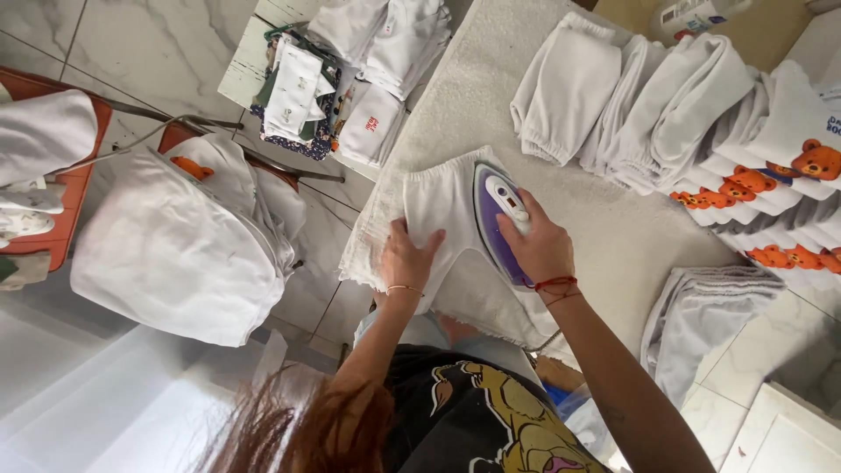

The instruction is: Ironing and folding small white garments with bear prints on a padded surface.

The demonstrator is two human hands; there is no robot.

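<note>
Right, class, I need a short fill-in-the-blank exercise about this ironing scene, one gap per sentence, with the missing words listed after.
1. The right hand grips a purple and white ____.
2. The left hand presses flat on a white ____ spread on the padded board.
3. The folded tops stacked at the right show orange ____.
4. Each wrist wears a thin ____.

Missing words: iron; garment; bears; bracelet

Black printed top, thin bracelet at left grip (408, 259), red cord bracelets at right grip (536, 245)
</note>
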